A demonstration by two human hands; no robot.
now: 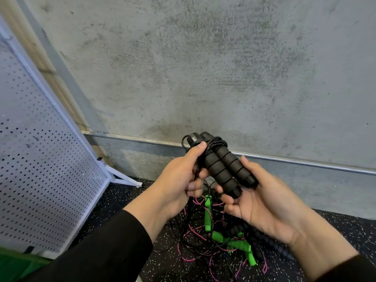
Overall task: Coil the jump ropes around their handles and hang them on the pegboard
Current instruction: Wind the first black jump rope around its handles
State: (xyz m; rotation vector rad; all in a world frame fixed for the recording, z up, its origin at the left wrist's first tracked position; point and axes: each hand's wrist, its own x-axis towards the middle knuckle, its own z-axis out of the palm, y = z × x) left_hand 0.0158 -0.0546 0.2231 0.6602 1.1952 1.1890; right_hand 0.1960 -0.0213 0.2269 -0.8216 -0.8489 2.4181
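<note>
Your two hands meet in front of a bare concrete wall (203,68), both closed on one black jump rope. Your right hand (262,202) cups the lower ends of the two black foam handles (225,169), held side by side and tilted, fingers curled beneath them and the thumb lying along the outer handle. Your left hand (179,184) pinches a bundle of black cord (200,161) just left of the handles, thumb tip pressed near their top caps, the remaining fingers folded around the strands. Several turns of cord circle the foam grips, and small loops gather at the caps just above your left thumb.

Below your fingers, on the speckled black floor (162,261), lies a tangled pile of ropes (219,237): green handles (208,214), pink cord (195,233), loose black cord and dark ribbed handles (270,243) that pass under your right wrist. None of these sits in any holder; they rest loose on the floor.

Well to the left of your left hand stands the white pegboard (40,159), leaning in its white frame. A green container's edge (18,265) shows beneath your left sleeve (101,251); its contents cannot be seen.
</note>
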